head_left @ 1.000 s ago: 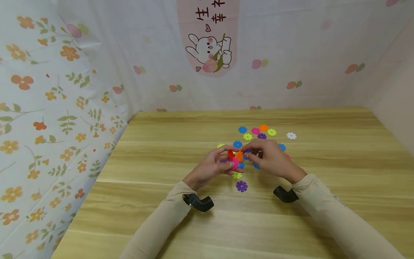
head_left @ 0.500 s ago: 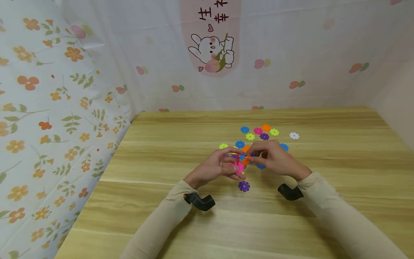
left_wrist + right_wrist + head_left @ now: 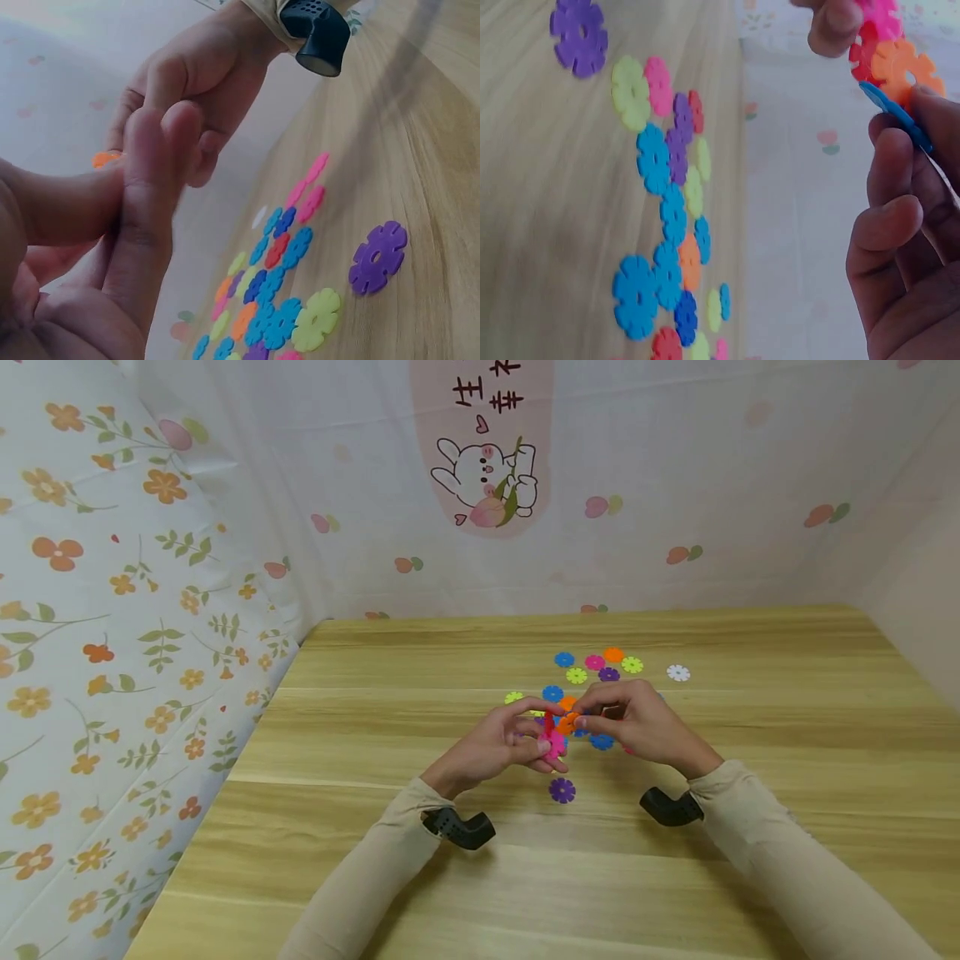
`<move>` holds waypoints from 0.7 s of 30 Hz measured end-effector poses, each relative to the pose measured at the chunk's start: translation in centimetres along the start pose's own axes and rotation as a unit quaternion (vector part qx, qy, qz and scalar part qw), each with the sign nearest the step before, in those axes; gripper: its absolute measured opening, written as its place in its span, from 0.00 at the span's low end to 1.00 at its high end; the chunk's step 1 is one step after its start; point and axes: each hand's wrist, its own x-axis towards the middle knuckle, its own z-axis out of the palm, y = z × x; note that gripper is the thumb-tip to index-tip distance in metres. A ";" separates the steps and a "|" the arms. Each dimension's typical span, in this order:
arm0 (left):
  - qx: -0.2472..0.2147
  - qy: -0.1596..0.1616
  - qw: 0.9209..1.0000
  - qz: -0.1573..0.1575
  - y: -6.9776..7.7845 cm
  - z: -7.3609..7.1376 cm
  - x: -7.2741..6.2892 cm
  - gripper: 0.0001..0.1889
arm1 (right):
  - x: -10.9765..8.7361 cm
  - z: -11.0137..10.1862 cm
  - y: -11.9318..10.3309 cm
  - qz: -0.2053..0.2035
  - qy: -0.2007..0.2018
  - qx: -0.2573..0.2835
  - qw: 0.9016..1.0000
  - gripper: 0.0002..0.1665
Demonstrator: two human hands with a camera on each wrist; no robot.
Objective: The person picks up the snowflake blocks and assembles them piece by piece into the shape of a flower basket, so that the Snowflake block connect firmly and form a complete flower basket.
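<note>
Clearly, the work is all between the fingers, above the table (image 3: pixel 555 885). The left hand (image 3: pixel 498 742) pinches the pink disc (image 3: pixel 883 18), thumb laid on its face, with the red disc (image 3: pixel 863 64) and the orange disc (image 3: pixel 896 60) clustered just beyond it. The right hand (image 3: pixel 641 720) has the blue disc (image 3: pixel 896 113) between thumb and fingertips, edge-on against the orange disc — whether slot already sits in slot, the right wrist view does not show for certain. Joining these two looks like the step in hand. To do it well, I would line up one notch of each, keep the discs crosswise, and press straight along the notches; a twist would likely bend the thin rims or loosen the red disc. The left hand should brace the cluster near the joint — not from its far end. Loose discs (image 3: pixel 552 693) lie below, the purple disc (image 3: pixel 562 790) at the near side.
</note>
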 end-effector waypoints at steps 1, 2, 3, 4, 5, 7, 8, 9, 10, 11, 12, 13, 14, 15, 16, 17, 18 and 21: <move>0.002 0.002 1.000 0.003 0.0 -0.1 0.0 0.22 | 0.0 0.1 0.0 0.004 0.001 0.007 1.000 0.05; 0.004 0.004 1.000 0.007 -0.1 -0.1 -0.1 0.21 | 0.0 0.1 0.0 0.006 0.001 0.014 1.000 0.05; 0.006 0.006 1.000 0.009 -0.1 -0.1 -0.1 0.21 | 0.0 0.1 0.0 0.006 0.002 0.017 1.000 0.06; 0.006 0.006 1.000 0.014 -0.1 -0.2 -0.1 0.22 | -0.1 0.2 0.0 0.006 0.002 0.018 1.000 0.06; 0.007 0.007 1.000 0.016 -0.1 -0.2 -0.1 0.22 | -0.1 0.2 0.0 0.005 0.003 0.018 1.000 0.06; 0.009 0.009 1.000 0.019 -0.2 -0.2 -0.1 0.23 | -0.1 0.2 0.0 -0.005 0.005 0.008 1.000 0.06; 0.009 0.012 1.000 0.019 -0.2 -0.2 -0.1 0.24 | -0.1 0.3 0.0 -0.012 0.006 0.000 1.000 0.07; 0.010 0.016 1.000 0.018 -0.2 -0.1 -0.1 0.24 | -0.1 0.4 -0.1 -0.020 0.009 -0.009 1.000 0.07; 0.010 0.021 1.000 0.017 -0.2 -0.1 -0.1 0.24 | -0.1 0.5 -0.1 -0.028 0.011 -0.023 0.999 0.07; 0.011 0.027 0.999 0.014 -0.1 0.0 -0.2 0.24 | 0.0 0.6 -0.2 -0.039 0.014 -0.035 0.999 0.07; 0.011 0.034 0.999 0.013 -0.1 0.0 -0.2 0.24 | 0.0 0.8 -0.3 -0.049 0.018 -0.044 0.998 0.07; 0.011 0.041 0.999 0.012 -0.1 0.1 -0.2 0.24 | 0.1 0.9 -0.3 -0.058 0.022 -0.050 0.997 0.07; 0.011 0.048 0.999 0.011 0.0 0.2 -0.2 0.24 | 0.1 1.1 -0.4 -0.063 0.027 -0.053 0.996 0.06; 0.011 0.055 0.998 0.010 0.1 0.3 -0.2 0.24 | 0.1 1.3 -0.4 -0.065 0.032 -0.055 0.996 0.06; 0.010 0.063 0.998 0.009 0.2 0.4 -0.2 0.24 | 0.2 1.4 -0.5 -0.067 0.038 -0.057 0.995 0.06; 0.011 0.071 0.997 0.008 0.2 0.5 -0.1 0.23 | 0.2 1.6 -0.5 -0.068 0.044 -0.056 0.995 0.06; 0.009 0.078 0.997 0.010 0.2 0.6 -0.1 0.23 | 0.1 1.7 -0.6 -0.067 0.052 -0.053 0.995 0.06; 0.002 0.096 0.995 0.013 0.3 0.9 0.1 0.23 | 0.1 2.2 -0.7 -0.074 0.073 -0.065 0.992 0.06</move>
